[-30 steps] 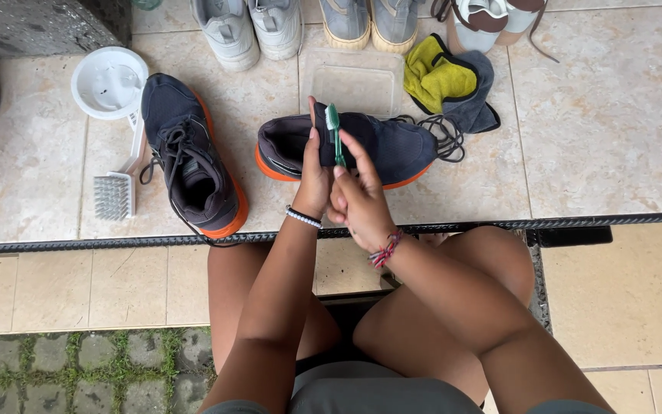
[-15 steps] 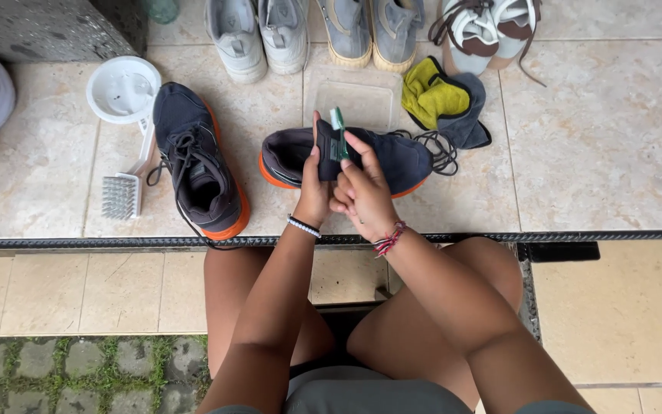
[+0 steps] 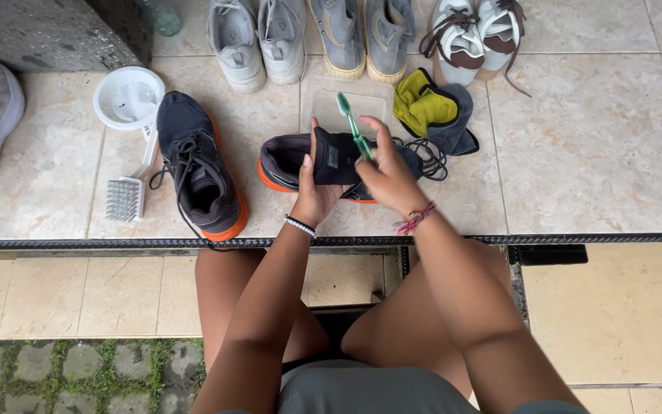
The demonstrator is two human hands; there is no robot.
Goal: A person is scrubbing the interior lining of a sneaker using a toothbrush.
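Green toothbrush (image 3: 352,125) now raised higher in right hand (image 3: 387,175), pinched by the fingers with bristles up, tilted above the dark shoe (image 3: 331,161) with orange sole, tongue gripped in left hand (image 3: 317,184) over the tiled floor (image 3: 591,153), apparently between strokes, second dark shoe (image 3: 197,165) lying alongside.

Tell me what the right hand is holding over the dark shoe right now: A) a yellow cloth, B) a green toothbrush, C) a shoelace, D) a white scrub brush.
B: the right hand grips a green toothbrush with its bristle end pointing up and away, while the left hand holds part of the dark shoe. The white scrub brush lies untouched on the tiles to the left.
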